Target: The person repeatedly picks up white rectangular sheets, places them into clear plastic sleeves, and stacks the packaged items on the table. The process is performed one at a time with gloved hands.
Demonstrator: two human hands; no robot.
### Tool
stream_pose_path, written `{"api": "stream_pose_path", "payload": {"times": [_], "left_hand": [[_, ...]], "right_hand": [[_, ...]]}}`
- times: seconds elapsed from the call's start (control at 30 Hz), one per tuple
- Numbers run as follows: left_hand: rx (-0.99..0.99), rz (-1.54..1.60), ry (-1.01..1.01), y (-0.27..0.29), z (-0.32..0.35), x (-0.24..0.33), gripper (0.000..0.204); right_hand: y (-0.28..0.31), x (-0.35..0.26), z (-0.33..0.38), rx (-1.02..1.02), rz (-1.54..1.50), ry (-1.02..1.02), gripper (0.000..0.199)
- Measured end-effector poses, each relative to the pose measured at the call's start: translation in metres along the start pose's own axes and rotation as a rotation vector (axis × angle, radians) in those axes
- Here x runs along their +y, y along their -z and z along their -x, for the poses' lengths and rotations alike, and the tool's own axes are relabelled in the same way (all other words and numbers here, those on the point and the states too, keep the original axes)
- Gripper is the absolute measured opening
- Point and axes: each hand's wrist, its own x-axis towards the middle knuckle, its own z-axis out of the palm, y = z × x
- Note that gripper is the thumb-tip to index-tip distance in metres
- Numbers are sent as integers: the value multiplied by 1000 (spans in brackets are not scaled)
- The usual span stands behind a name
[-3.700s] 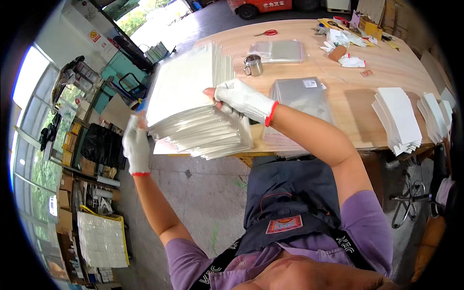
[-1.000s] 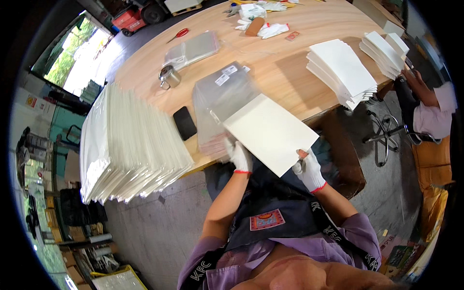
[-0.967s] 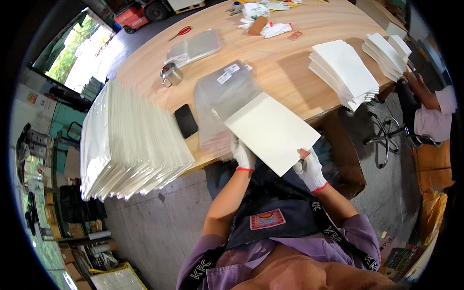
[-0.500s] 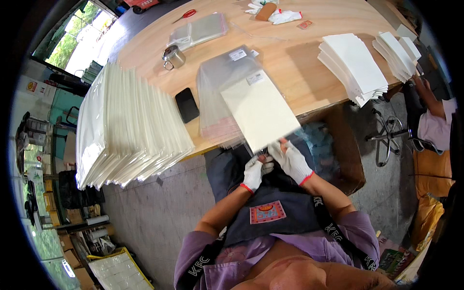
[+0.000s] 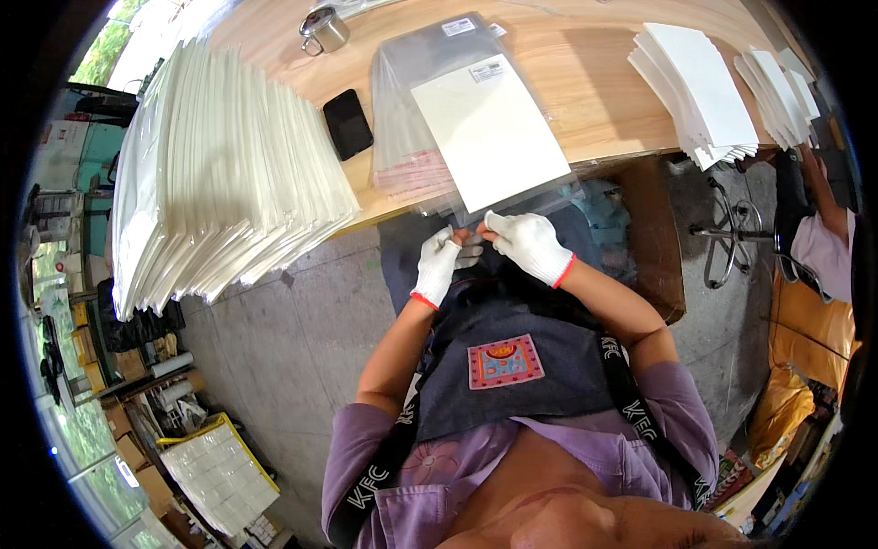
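A cream-white board [image 5: 494, 137] lies in a clear plastic sleeve [image 5: 535, 189] at the table's near edge, with a small label at its top. The sleeve's near end sticks out past the board over the edge. There my left hand [image 5: 441, 261] and my right hand [image 5: 530, 245], in white gloves with bare fingertips, are close together. Both are closed in a pinch, seemingly on the sleeve's thin near end; the plastic is hard to make out between the fingers. Under the board is a stack of clear sleeves [image 5: 402, 110] with pinkish near ends.
To the left stands a tall pile of filled sleeves [image 5: 229, 174]. A black phone [image 5: 347, 123] and a metal mug [image 5: 324, 30] lie beyond it. White board stacks [image 5: 700, 87] are at the right. Below the table edge is a cardboard box [image 5: 654, 238] holding bluish plastic. Another person [image 5: 823, 229] sits far right.
The view has tilted down, so the table shows higher up. My right hand has come in from the sleeve's near right corner towards my left hand, and their fingertips now nearly meet.
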Motion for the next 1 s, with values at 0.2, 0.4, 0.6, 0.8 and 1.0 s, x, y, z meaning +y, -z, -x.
{"api": "stream_pose_path", "payload": {"times": [0.2, 0.4, 0.6, 0.8, 1.0], "left_hand": [[-45, -109, -88, 5, -1, -1, 27], [54, 31, -81, 4, 1, -4, 30], [34, -215, -127, 17, 13, -2, 28], [345, -1083, -967, 36, 11, 2, 17], [220, -1322, -1439, 2, -19, 23, 26]], "right_hand": [[-23, -4, -17, 23, 381, 172, 20], [18, 15, 0, -216, -746, -204, 11], [74, 226, 131, 535, 484, -927, 28], [31, 203, 183, -632, 502, -638, 37], [62, 94, 37, 538, 412, 199, 53]]}}
